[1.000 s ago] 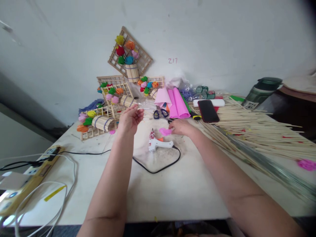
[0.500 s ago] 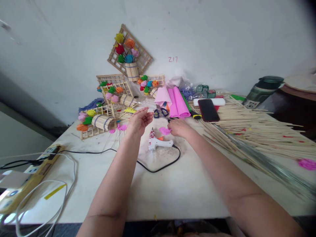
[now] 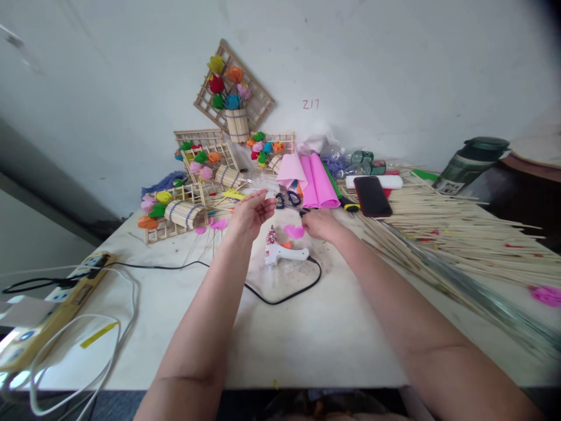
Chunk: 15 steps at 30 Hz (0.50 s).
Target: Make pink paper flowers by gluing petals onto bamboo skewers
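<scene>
Nearest on my remote head feed, I list one pale table (image 3: pixel 307 351), bearing a yellow power strip (image 3: pixel 81 292) on its left side and, just beside that, one yellow paper strip (image 3: pixel 100 335). Next, a black cord (image 3: pixel 277 303), curving to the handle of a white glue gun (image 3: pixel 287 253), which lies on its side at mid-table, orange trigger showing. Just beyond it, one petal-like pink paper piece (image 3: pixel 294 232), flat on the table between the two hands. Right hand (image 3: pixel 319 224): lowered to the right edge of that piece, fingers bent downward; I cannot tell whether they grip it. Left hand (image 3: pixel 255 210): raised, left of and beyond the gun, fingers loosely curled and unclenched, seemingly free. Left of it, I enter pink scraps (image 3: pixel 218 223) with thin stems; far right, a bright pink bundle (image 3: pixel 547 295) near a broad spread of wooden sticks (image 3: pixel 460 234). Behind the hands: dark-handled scissors (image 3: pixel 300 202), a black phone (image 3: pixel 372 196) and pink paper rolls (image 3: pixel 322 181). Further back, a tilted green flask (image 3: pixel 473 166) at right, small lattice frames with paper flowers at left. Last, one diamond-set lattice panel (image 3: pixel 258 96) against the wall, "217" written beside it.
</scene>
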Motion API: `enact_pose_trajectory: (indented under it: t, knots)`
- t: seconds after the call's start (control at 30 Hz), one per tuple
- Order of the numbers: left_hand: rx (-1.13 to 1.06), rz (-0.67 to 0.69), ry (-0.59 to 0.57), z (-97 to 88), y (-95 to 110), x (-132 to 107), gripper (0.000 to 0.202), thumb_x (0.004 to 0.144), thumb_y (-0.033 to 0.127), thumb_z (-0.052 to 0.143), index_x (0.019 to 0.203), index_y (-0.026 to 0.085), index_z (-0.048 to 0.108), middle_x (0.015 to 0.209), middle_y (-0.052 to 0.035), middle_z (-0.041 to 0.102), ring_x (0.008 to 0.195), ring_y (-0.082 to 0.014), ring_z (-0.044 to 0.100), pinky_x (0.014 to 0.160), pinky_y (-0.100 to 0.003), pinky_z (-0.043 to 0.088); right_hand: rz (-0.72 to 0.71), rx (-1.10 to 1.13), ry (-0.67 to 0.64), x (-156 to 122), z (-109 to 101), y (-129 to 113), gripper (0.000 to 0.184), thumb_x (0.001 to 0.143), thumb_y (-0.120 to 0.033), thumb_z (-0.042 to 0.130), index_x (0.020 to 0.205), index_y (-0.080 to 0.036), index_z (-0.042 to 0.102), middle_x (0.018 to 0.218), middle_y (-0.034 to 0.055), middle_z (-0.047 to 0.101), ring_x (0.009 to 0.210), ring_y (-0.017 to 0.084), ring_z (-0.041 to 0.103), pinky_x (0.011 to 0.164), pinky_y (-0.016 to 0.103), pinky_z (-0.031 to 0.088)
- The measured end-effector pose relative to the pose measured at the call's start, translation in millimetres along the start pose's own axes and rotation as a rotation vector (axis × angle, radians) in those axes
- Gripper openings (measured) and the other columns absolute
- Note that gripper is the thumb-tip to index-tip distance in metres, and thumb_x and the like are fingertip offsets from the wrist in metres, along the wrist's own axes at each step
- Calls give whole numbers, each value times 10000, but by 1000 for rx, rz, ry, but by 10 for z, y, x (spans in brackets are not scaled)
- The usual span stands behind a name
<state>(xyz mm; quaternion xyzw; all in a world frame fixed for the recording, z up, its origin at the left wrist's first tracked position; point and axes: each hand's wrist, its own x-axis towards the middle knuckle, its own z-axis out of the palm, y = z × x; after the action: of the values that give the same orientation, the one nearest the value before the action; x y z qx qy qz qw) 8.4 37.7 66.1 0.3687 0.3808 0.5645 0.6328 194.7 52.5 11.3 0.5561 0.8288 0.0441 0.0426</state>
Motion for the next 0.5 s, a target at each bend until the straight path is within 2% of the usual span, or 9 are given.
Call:
enact_pose_trajectory:
  t: [0.2,0.33,0.4,0.5]
  knots:
    - [0,3,-32,-17,-37,12,163,696,164,582,856,146,555,625,-24,636,523,-87,582,523,-187,474,18,61,-9,-5,-10,44,260,714,-127,472,862,-161,684,890,133,669,827,246,603,687,306,396]
    - [47,-4,-40,-34,-75,31,202,672,193,620,860,140,567,657,-41,646,545,-101,592,531,-203,476,71,168,127,-40,-68,81,222,735,-170,483,822,-177,687,835,105,679,807,225,608,682,288,403]
    - [85,-6,-50,-38,-110,38,218,653,205,641,850,133,580,697,-60,654,581,-119,604,545,-223,479,119,317,246,-55,-107,96,199,750,-206,496,817,-185,682,826,80,682,799,203,608,681,273,412]
    - [141,-10,-77,-19,-182,32,217,627,216,667,815,123,606,778,-83,657,676,-151,618,601,-261,488,143,801,341,-59,-160,98,159,750,-221,516,804,-164,654,779,52,679,678,147,613,608,235,439]
